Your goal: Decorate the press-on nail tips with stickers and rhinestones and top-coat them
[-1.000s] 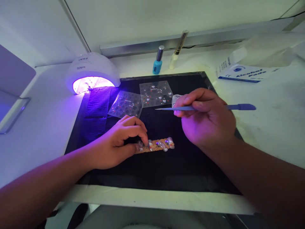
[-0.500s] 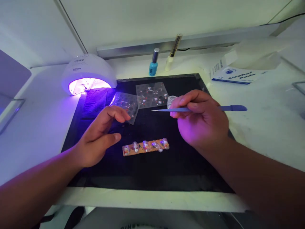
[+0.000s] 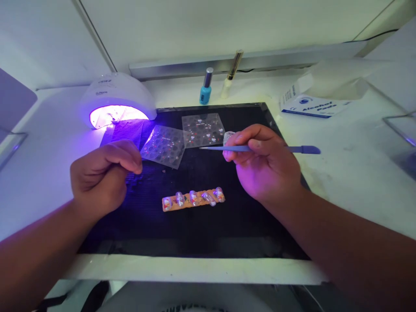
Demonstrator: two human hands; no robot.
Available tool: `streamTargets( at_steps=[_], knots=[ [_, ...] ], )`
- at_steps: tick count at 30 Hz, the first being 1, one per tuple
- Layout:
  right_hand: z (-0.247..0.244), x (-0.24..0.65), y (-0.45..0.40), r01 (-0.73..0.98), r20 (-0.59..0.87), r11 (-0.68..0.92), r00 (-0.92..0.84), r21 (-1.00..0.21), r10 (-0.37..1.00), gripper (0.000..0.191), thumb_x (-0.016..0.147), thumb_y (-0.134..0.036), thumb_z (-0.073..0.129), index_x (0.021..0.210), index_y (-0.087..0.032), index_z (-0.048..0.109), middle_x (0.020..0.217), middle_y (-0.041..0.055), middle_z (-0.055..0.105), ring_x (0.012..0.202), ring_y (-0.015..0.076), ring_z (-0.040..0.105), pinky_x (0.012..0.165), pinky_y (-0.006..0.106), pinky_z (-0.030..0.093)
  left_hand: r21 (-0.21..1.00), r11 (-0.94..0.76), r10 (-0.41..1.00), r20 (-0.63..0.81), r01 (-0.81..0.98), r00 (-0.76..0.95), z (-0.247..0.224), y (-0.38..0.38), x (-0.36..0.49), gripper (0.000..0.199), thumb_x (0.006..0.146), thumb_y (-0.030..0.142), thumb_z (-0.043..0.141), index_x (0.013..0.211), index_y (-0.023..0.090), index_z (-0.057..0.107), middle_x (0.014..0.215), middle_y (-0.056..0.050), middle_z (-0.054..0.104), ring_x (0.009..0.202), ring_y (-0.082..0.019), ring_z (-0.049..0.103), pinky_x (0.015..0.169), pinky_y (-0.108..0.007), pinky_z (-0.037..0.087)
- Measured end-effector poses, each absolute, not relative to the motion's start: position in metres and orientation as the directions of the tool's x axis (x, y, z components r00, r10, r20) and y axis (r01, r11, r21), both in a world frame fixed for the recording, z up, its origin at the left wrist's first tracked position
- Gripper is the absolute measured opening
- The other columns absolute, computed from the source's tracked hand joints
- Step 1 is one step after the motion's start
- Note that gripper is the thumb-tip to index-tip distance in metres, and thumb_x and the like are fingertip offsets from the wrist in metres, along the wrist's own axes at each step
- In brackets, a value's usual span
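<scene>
My right hand (image 3: 268, 162) grips pale blue tweezers (image 3: 302, 149), their thin tip pointing left above the black mat. My left hand (image 3: 102, 175) is closed with curled fingers over the mat's left side; nothing shows in it. Between and below the hands, an orange strip (image 3: 186, 201) bears several shiny decorated nail tips. Two clear sticker sheets (image 3: 165, 146) (image 3: 203, 130) lie overlapping behind it. A crumpled clear piece (image 3: 228, 137) is partly hidden by my right fingers.
A white lamp (image 3: 121, 93) glows purple at the back left, over a ridged dark cloth (image 3: 128, 132). A blue bottle (image 3: 205, 93) and a cream bottle (image 3: 226, 88) stand behind the black mat (image 3: 195, 238). An alcohol pads box (image 3: 312, 106) sits back right.
My left hand has moved left, away from the strip, and its fingers have closed. My right hand still holds the tweezers. The whole view has shifted slightly.
</scene>
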State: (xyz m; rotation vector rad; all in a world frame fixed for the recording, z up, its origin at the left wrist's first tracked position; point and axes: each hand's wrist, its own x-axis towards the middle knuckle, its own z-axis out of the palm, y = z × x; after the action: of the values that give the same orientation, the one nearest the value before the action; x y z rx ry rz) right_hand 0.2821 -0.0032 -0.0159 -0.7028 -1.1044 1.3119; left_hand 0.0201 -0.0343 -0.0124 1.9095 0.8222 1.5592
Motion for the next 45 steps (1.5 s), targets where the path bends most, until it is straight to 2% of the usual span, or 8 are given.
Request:
streamTargets(
  at_steps=[6, 14, 21, 26, 28, 34, 37, 45],
  knots=[
    [-0.014, 0.276, -0.004, -0.400, 0.163, 0.131, -0.048, -0.907, 0.985, 0.003, 0.068, -0.021, 0.072, 0.066, -0.023, 0.071, 0.060, -0.0019, 0.068, 0.055, 0.0121, 0.059, 0.050, 0.026, 0.042, 0.761, -0.633, 0.773, 0.612, 0.141, 0.167, -0.013, -0.030, 0.012, 0.026, 0.084, 0.006, 0.055, 0.078, 0.027, 0.070, 0.061, 0.002, 0.058, 0.059, -0.013, 0.053, 0.055, -0.033, 0.037],
    [-0.015, 0.273, -0.007, -0.343, 0.182, 0.151, -0.059, -0.927, 0.982, 0.014, 0.066, -0.014, 0.079, 0.073, -0.025, 0.072, 0.070, -0.0040, 0.071, 0.057, 0.0105, 0.061, 0.051, 0.025, 0.049, 0.760, -0.631, 0.775, 0.607, 0.156, 0.176, -0.016, -0.020, 0.007, 0.027, 0.084, 0.008, 0.055, 0.078, 0.028, 0.072, 0.059, 0.002, 0.056, 0.055, -0.013, 0.050, 0.051, -0.030, 0.036],
    [-0.010, 0.281, -0.007, -0.350, 0.266, 0.200, -0.154, -0.915, 0.952, 0.012, 0.066, -0.030, 0.083, 0.065, -0.023, 0.074, 0.056, -0.0029, 0.064, 0.052, 0.0121, 0.059, 0.051, 0.027, 0.045, 0.814, -0.564, 0.805, 0.505, 0.137, 0.313, -0.020, -0.015, -0.005, 0.028, 0.088, 0.010, 0.052, 0.091, 0.028, 0.073, 0.067, 0.000, 0.062, 0.060, -0.014, 0.055, 0.050, -0.028, 0.036],
    [-0.015, 0.283, -0.005, -0.382, 0.306, 0.238, -0.129, -0.893, 0.943, 0.005, 0.074, -0.025, 0.073, 0.070, -0.022, 0.072, 0.054, -0.0026, 0.061, 0.050, 0.0127, 0.056, 0.051, 0.029, 0.043, 0.609, -0.733, 0.633, 0.447, 0.303, 0.631, 0.002, -0.029, 0.016, 0.017, 0.091, 0.019, 0.057, 0.102, 0.023, 0.069, 0.091, -0.005, 0.067, 0.083, -0.020, 0.059, 0.076, -0.035, 0.047],
    [-0.019, 0.280, -0.005, -0.382, 0.270, 0.216, -0.091, -0.898, 0.959, 0.004, 0.074, -0.022, 0.069, 0.070, -0.022, 0.070, 0.055, -0.0027, 0.061, 0.051, 0.0124, 0.056, 0.051, 0.028, 0.043, 0.526, -0.769, 0.597, 0.388, 0.363, 0.703, 0.010, -0.042, 0.033, 0.017, 0.091, 0.024, 0.056, 0.103, 0.023, 0.068, 0.099, -0.007, 0.065, 0.090, -0.022, 0.057, 0.081, -0.038, 0.046],
    [-0.022, 0.272, -0.005, -0.404, 0.137, 0.115, -0.026, -0.907, 0.990, 0.006, 0.067, -0.015, 0.063, 0.067, -0.019, 0.068, 0.059, -0.0034, 0.062, 0.051, 0.0102, 0.057, 0.051, 0.025, 0.041, 0.320, -0.838, 0.522, 0.237, 0.442, 0.820, 0.005, -0.066, 0.060, 0.037, 0.094, 0.035, 0.054, 0.128, 0.022, 0.058, 0.131, -0.014, 0.052, 0.114, -0.032, 0.046, 0.096, -0.053, 0.039],
    [-0.021, 0.271, -0.006, -0.390, 0.125, 0.103, -0.031, -0.915, 0.992, 0.006, 0.066, -0.015, 0.062, 0.066, -0.019, 0.067, 0.059, -0.0038, 0.061, 0.053, 0.0097, 0.058, 0.052, 0.024, 0.042, 0.284, -0.842, 0.522, 0.211, 0.460, 0.826, -0.003, -0.066, 0.060, 0.040, 0.095, 0.034, 0.054, 0.133, 0.023, 0.055, 0.139, -0.014, 0.046, 0.121, -0.034, 0.042, 0.100, -0.056, 0.035],
    [-0.020, 0.271, -0.006, -0.382, 0.126, 0.093, -0.060, -0.919, 0.990, 0.005, 0.067, -0.017, 0.061, 0.067, -0.020, 0.065, 0.056, -0.0047, 0.061, 0.053, 0.0099, 0.056, 0.052, 0.026, 0.041, 0.272, -0.852, 0.505, 0.206, 0.447, 0.838, -0.007, -0.066, 0.057, 0.032, 0.095, 0.031, 0.053, 0.126, 0.023, 0.058, 0.140, -0.013, 0.045, 0.126, -0.035, 0.038, 0.104, -0.056, 0.032]
  ],
)
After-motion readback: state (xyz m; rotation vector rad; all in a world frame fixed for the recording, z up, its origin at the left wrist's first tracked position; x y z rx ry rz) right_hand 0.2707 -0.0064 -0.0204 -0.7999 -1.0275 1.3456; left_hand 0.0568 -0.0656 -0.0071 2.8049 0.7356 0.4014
